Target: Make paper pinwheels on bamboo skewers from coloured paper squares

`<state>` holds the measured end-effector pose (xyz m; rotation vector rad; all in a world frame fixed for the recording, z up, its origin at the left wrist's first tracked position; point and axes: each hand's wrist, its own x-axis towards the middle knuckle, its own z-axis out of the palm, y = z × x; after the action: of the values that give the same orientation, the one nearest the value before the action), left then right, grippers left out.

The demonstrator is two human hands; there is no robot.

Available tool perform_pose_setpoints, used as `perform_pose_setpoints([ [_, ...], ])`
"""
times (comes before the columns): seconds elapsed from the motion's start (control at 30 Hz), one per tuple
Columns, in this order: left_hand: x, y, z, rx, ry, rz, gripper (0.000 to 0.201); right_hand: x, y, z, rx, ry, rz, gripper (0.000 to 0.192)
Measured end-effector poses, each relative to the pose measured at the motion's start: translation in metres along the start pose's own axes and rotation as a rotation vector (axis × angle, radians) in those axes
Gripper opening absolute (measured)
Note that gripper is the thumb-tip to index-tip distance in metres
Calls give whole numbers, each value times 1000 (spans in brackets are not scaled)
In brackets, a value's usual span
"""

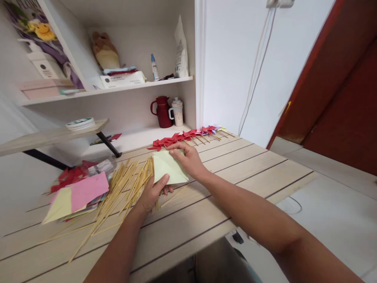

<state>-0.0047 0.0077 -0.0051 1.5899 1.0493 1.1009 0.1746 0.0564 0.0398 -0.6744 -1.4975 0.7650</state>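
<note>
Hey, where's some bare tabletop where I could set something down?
Bare table lies between your right forearm, the red paper row and the right end. Another patch sits by the front edge, between right and left forearm. The left is crowded with sticks and coloured sheets.

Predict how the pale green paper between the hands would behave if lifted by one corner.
The pale green paper would probably sag, since it looks thin. It should feel light, being a small, flat piece. It may bend most easily along the faint diagonal line across it, which looks like a crease.
</note>
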Motion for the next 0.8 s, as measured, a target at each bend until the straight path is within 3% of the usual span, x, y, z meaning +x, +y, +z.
perform_pose_setpoints([
  [0.2, 3, 4, 1, -409, 80, -20, 56, 3, -1, -4, -30, 12, -49, 12],
  [0.37, 4, 6, 2, -559, 91, 3, 56, 4, -1, -4, -43, -21, -41, 11],
  [0.57, 2, 4, 0, -533, 45, -44, 51, 1, 2, -1, -46, -181, -37, 12],
  [0.8, -1, 7, 6, -462, 139, -74, 47, -2, 4, 0, -61, -171, 3, 17],
])
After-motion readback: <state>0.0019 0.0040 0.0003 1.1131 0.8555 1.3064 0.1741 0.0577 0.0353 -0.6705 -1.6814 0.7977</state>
